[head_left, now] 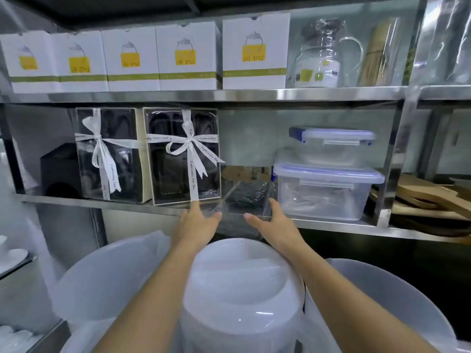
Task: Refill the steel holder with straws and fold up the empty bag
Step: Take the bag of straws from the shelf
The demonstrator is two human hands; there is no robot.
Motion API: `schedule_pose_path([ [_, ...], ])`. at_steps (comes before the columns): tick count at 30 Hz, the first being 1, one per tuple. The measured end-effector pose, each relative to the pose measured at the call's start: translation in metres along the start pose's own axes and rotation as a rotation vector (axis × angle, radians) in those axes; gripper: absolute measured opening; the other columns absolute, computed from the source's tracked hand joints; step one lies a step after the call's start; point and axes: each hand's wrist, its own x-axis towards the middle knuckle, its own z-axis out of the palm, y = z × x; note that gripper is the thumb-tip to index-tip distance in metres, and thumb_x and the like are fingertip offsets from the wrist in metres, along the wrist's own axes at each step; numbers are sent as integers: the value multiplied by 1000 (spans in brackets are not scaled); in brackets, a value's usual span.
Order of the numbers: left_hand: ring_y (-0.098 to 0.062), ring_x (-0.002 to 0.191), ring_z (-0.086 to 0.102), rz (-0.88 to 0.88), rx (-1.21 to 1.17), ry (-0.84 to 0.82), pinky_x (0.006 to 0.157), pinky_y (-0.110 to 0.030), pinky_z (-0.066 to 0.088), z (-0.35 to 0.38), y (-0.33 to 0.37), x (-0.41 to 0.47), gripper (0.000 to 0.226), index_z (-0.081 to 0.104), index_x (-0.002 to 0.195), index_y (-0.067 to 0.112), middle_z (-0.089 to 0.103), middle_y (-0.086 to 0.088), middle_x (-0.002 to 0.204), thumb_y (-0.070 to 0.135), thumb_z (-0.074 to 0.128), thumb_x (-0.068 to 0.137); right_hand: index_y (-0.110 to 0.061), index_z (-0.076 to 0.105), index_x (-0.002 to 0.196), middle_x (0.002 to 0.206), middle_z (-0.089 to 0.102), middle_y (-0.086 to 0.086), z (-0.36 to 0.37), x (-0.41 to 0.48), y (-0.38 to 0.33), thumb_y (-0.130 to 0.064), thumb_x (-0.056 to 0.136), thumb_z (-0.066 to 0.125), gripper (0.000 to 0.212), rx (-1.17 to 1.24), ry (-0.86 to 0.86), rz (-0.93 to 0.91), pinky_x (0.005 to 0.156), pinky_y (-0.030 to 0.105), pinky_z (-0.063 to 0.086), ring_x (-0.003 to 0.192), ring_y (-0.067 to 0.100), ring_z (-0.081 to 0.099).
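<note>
A clear plastic bag (244,200) with dark straws inside lies on the middle steel shelf (142,207), its near end hanging over the shelf's front edge. My left hand (196,222) grips the bag's left corner, thumb on top. My right hand (272,220) grips the right corner the same way. Both arms reach forward over stacked white plates. No steel holder is in view.
Two ribboned gift boxes (183,154) stand left of the bag, and stacked clear lidded containers (326,189) stand to its right. White "Life Style" boxes (254,52) line the top shelf. Wrapped white plates (242,289) and bowls sit below my arms. Wooden boards (433,200) lie far right.
</note>
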Motion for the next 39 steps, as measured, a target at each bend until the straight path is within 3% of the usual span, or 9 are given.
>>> schedule_pose_path([
  [5,-17,66,56,-85,-323,-166,68,-28,42,5,-8,10,26,55,101,5,63,-12,92,19,65,81,-13,30,139,138,47,9,-3,5,2,-29,83,65,68,193,-146,94,80,30,44,110,25,54],
  [8,-18,62,59,-83,-457,-196,82,-38,52,4,-7,9,33,53,109,6,65,-9,83,8,66,79,-12,35,134,112,60,13,-7,3,1,-8,84,63,58,368,-90,100,62,28,50,82,21,59],
  [11,-20,64,60,-51,-580,-181,84,-40,51,-4,1,3,21,54,106,9,64,-5,75,12,59,86,-8,45,126,94,61,14,-15,-1,-4,4,84,58,46,521,-48,89,72,31,54,82,25,62],
  [17,-23,70,62,39,-793,-151,69,-31,50,-28,15,-7,28,49,119,12,65,-11,81,8,33,97,-5,59,106,85,65,9,-54,-23,-34,3,87,51,22,605,-11,-39,59,21,51,74,17,65],
  [20,-18,98,51,198,-513,-180,75,-26,44,-31,17,-13,58,37,135,18,53,-6,116,-7,51,85,-2,62,100,79,65,11,-78,-37,-51,2,87,50,18,661,-6,-115,62,26,52,70,19,65],
  [23,-16,122,36,319,-335,-169,92,-26,40,-35,30,-26,82,38,135,24,35,1,130,8,79,66,-5,64,89,70,63,9,-101,-57,-66,0,87,49,16,676,-24,-203,58,27,50,62,18,63],
  [30,-13,76,63,450,-710,-147,62,-10,49,-62,82,-72,25,70,88,9,69,3,80,-1,75,66,-7,61,85,69,60,7,-150,-110,-90,-2,86,49,13,696,-93,-345,57,27,49,54,17,59],
  [33,5,61,64,513,-702,-154,58,-5,46,-73,106,-96,14,72,81,9,70,16,60,-1,72,71,-4,61,91,67,60,7,-173,-127,-98,-5,87,51,11,757,-72,-378,55,28,48,52,19,56],
  [39,6,59,63,551,-799,-116,60,-6,46,-105,147,-136,15,70,71,16,70,16,57,1,70,74,-11,60,97,64,56,-1,-216,-163,-98,-44,85,53,36,926,9,-521,57,24,42,54,11,49],
])
